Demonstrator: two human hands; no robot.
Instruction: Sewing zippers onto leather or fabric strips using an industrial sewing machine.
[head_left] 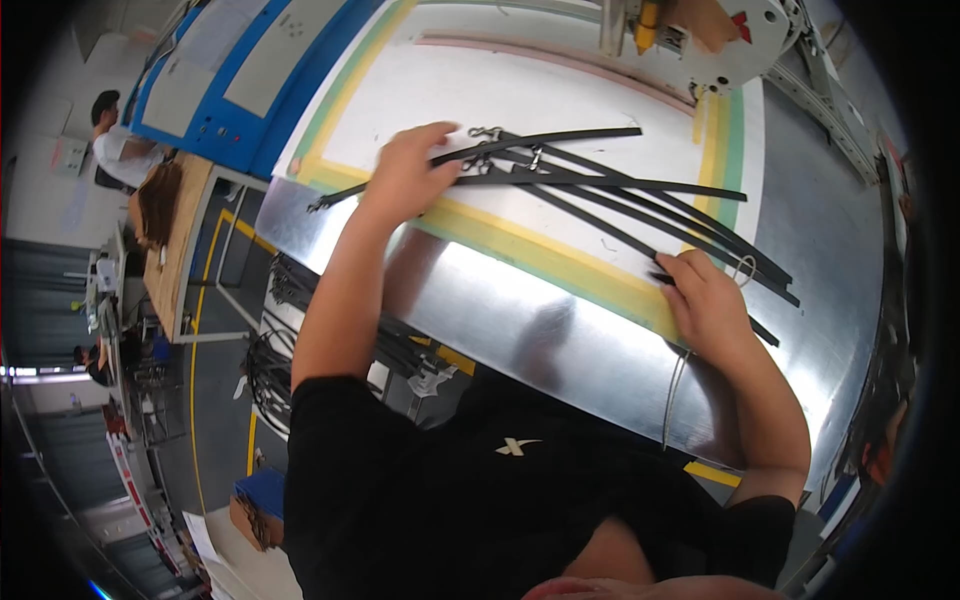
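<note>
Several black straps (590, 184) with silver metal snap hooks (477, 163) lie crossed over a white work surface (570, 90). My left hand (405, 172) is over the straps' hook ends, thumb and fingers apart. One strap passes beneath it, its hook (318, 204) showing beyond the hand at the left. My right hand (708, 305) is closed on a lower strap at the near right; that strap's end (765, 332) comes out past the hand. What lies under the right palm is hidden. A thin pale loop of cord (745, 268) is beside the right hand.
Yellow and green tape (540, 255) borders the white surface, in front of a shiny metal table edge (480, 300). A machine head (735, 45) stands at the far right, a blue machine (225, 90) at the far left. More black straps (400, 350) hang below. A person (120, 150) sits at the left.
</note>
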